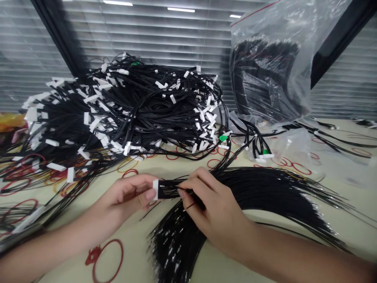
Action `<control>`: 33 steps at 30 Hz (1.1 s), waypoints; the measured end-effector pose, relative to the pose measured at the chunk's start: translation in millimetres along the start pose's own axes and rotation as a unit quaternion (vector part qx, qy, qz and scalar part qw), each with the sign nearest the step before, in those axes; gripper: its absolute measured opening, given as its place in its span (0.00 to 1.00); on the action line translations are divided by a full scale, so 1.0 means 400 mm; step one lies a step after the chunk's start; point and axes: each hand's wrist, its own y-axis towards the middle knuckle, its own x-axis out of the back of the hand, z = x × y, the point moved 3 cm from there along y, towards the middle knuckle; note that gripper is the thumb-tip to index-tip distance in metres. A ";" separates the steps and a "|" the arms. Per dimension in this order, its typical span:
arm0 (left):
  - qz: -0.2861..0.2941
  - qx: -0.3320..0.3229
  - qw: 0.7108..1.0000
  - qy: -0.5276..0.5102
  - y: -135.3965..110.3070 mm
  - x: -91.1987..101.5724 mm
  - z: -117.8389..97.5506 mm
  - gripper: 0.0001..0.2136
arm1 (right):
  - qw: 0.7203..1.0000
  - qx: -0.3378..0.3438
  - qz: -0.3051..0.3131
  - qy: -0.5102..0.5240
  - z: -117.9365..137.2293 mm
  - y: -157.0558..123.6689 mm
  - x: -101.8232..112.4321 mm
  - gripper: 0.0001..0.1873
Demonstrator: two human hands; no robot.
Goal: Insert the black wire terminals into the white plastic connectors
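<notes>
Pinching a small white connector (155, 190), the left hand (129, 194) is closed around it. Thumb on the near side, forefinger tip on top, the other fingers curled under; the forearm lies on the table (134, 232).

Right hand (212, 208) meets it from the other side. Thumb and forefinger are pressed together on the black wires (168, 188) just behind the connector, and the remaining fingers are loosely bent. Whether one strand or several is in the pinch cannot be told.

Connector: flat white block held just above the table, near the front edge, in the gap between the two hands. A short flat row of black wires runs out of its right face into the right fingertips.

Loose wire bundle (265, 188): passes under the right hand and arcs off to the right, fanning out. Its near ends (173, 243) spread towards the viewer, each tipped with a bright metal terminal.

Behind the hands, a big tangled pile of harnesses (132, 110), black leads with white plugs and a few green plugs (223, 138). Right rear, a clear plastic bag (265, 74) stuffed with more black wire stands against the blinds (165, 35). Red rubber bands (104, 261) lie scattered on the cream tabletop.
</notes>
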 end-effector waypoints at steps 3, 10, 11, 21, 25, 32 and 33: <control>-0.003 0.004 1.000 0.010 -0.002 0.000 0.005 0.12 | 1.000 0.006 0.005 -0.007 -0.003 0.002 -0.003 0.13; 0.009 0.006 1.000 -0.003 0.000 -0.003 0.001 0.11 | 0.999 0.036 -0.009 0.000 0.004 -0.003 0.000 0.12; 0.012 0.006 1.000 -0.016 0.000 -0.004 -0.001 0.10 | 0.999 0.048 -0.012 0.002 0.007 -0.005 0.001 0.12; 0.023 -0.001 0.995 -0.099 0.007 -0.012 -0.011 0.05 | 0.997 0.073 -0.006 -0.035 0.003 -0.017 -0.009 0.13; 0.025 -0.009 0.994 -0.106 0.006 -0.014 -0.018 0.03 | 0.997 0.073 -0.011 -0.039 0.003 -0.019 -0.007 0.12; 0.032 -0.006 0.997 -0.065 -0.001 -0.013 -0.011 0.03 | 0.997 0.071 0.004 -0.014 -0.002 -0.016 -0.005 0.12; 0.035 -0.007 0.998 -0.056 -0.001 -0.011 -0.010 0.04 | 0.997 0.073 0.009 -0.005 -0.001 -0.015 -0.004 0.13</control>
